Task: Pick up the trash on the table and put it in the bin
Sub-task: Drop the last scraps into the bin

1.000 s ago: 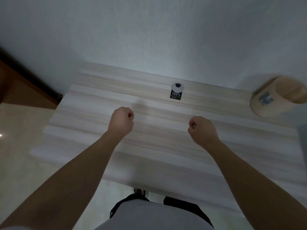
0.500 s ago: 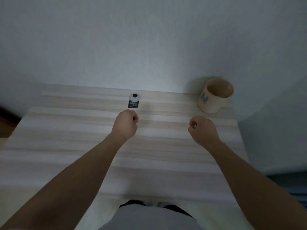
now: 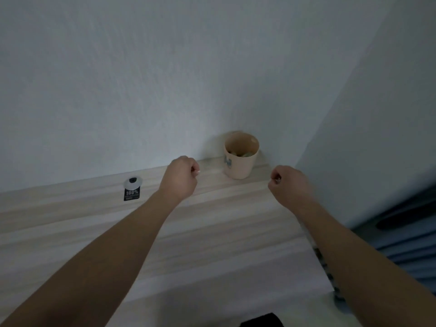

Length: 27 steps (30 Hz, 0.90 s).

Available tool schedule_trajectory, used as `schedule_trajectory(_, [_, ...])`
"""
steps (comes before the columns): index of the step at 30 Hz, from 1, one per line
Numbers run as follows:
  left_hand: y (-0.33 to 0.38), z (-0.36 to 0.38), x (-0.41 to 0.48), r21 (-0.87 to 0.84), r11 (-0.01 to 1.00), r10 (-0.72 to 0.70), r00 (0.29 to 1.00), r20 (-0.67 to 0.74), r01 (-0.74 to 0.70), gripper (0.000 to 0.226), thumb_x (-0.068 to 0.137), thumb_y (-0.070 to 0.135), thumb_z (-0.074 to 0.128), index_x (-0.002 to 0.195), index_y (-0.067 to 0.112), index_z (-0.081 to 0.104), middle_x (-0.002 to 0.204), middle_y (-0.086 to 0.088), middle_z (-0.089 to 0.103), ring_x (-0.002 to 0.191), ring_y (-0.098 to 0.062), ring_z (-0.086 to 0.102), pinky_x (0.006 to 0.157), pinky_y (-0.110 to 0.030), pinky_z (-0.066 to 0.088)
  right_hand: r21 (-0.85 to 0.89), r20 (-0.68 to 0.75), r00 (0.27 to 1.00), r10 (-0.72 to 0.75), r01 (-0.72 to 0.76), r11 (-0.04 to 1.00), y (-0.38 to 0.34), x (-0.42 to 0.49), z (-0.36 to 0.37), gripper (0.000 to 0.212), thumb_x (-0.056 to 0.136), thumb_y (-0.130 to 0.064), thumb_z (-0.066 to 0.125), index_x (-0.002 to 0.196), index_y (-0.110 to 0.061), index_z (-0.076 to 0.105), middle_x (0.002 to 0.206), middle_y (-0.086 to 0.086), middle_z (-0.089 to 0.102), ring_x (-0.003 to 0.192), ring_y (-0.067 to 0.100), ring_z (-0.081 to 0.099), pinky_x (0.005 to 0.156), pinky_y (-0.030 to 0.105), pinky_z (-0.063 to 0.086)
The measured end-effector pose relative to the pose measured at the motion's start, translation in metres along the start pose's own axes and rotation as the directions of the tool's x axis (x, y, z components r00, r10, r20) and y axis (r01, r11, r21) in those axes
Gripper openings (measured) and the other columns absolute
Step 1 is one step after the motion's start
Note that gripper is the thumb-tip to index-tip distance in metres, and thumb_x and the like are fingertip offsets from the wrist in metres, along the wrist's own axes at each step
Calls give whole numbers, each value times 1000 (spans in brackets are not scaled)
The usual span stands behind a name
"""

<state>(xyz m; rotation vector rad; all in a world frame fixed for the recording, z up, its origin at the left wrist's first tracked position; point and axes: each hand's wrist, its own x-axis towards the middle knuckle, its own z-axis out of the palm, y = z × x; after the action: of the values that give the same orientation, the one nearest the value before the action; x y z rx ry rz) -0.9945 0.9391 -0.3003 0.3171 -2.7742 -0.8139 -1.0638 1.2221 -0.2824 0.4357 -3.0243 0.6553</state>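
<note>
— Trash (image 3: 132, 190), that black-and-white tag, lies flat on the table (image 3: 212, 232), just outward of the left hand (image 3: 180, 178). Both fists curled shut, holding nothing I can see.
— Bin (image 3: 240, 158)?
— Between the fists, beyond them; right hand (image 3: 289, 185) nearer. Risk: the flat tag may slip a pinch.

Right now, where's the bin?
In the head view the bin stands upright at the far right of the table, in the wall corner, beyond and between the left hand and right hand.
</note>
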Motion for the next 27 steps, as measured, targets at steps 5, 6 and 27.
schedule_trajectory(5, [52,35,47,43,999,13,1000,-4,-13,17,80,-3,57,78,10,66,85,-6,62,79,-22,58,71,-32,46,33,-2,1000,-9,9,999,55,37,-16,5,80,-16,61,77,-12,63,75,4,62,70,23,56,61,28,37])
schedule_trajectory(6, [60,43,56,48,999,6,1000,-9,-5,16,81,-2,57,79,10,67,85,-6,62,79,-22,58,71,-31,45,22,16,1000,-20,20,1000,67,45,-17,5,80,-16,62,76,-12,62,74,3,61,70,23,55,61,27,34])
schedule_trajectory(27, [104,129,183,183,976,-137,986,99,117,16,78,0,55,88,8,65,85,-2,52,80,-21,54,67,-31,40,30,164,984,-77,73,997,174,167,3,16,79,-12,59,68,-20,50,68,-1,48,66,22,45,61,31,34])
